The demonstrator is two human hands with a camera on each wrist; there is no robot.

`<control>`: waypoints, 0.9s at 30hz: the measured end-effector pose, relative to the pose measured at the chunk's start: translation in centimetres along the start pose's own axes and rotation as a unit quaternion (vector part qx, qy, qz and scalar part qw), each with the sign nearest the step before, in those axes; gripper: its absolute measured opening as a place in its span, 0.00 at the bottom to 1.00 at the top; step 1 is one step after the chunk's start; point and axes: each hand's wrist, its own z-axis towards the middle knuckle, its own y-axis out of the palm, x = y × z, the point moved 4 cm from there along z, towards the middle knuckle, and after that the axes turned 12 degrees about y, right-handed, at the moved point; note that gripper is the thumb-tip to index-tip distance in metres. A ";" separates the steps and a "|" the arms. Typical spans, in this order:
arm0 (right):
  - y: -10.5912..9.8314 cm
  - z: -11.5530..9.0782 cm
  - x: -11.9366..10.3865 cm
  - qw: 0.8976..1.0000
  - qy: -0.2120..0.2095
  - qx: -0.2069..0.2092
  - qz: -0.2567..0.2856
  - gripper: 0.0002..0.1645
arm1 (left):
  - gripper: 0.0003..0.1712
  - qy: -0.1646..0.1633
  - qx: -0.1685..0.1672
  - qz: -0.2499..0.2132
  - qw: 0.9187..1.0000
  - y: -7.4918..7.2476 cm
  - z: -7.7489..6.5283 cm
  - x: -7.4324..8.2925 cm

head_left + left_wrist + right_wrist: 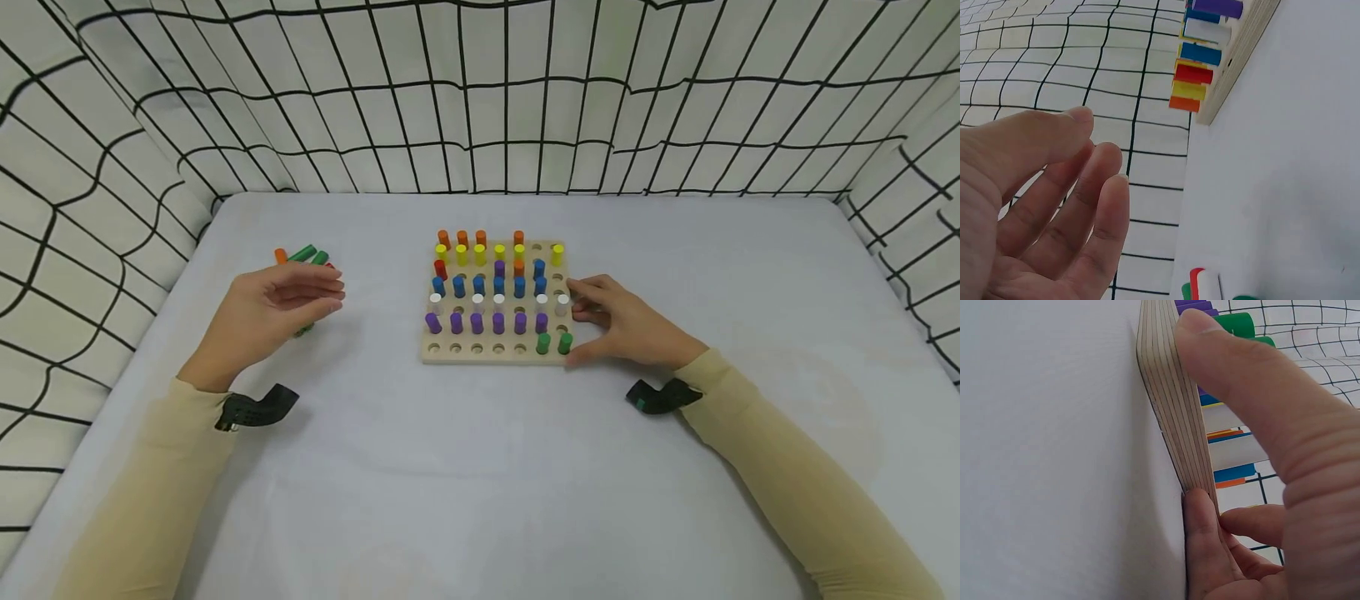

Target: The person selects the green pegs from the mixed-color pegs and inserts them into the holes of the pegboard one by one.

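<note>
A wooden pegboard (495,358) lies mid-table, with rows of orange, yellow, blue, white and purple pegs standing in its holes. Two green pegs (565,342) stand at its near right corner; several holes in the front row are bare. My right hand (626,325) holds the board's right edge, its thumb at the near corner and its fingers farther back along the side. To the left, my left hand (262,312) hovers with loosely bent fingers and nothing between them. Beneath and behind it lie loose pegs, green (303,252), orange (281,256) and red, partly hidden by the hand.
A white cloth (480,475) covers the table. White walls with a black grid (506,108) stand behind the table and at both sides. In the left wrist view, a white peg (1209,286) lies by a red one (1195,281) at the bottom.
</note>
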 end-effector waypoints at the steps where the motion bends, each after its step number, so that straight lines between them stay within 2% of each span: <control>1: 0.0 0.0 0.1 1.000 0.001 0.000 0.000 0.74 | 0.20 -0.011 0.003 0.003 1.000 -0.4 -0.1 -0.3; 9: -0.1 -0.1 0.2 1.000 0.008 0.002 -0.002 0.73 | 0.22 -0.054 -0.002 0.052 0.997 -3.1 -0.9 -3.1; 16: 0.0 -0.1 0.1 1.000 0.010 0.008 -0.007 0.73 | 0.21 -0.080 -0.019 0.079 0.993 -4.0 -1.5 -5.3; 27: 0.0 0.0 0.1 1.000 0.006 0.001 -0.004 0.72 | 0.18 -0.069 -0.037 0.099 0.992 -4.3 -1.7 -7.1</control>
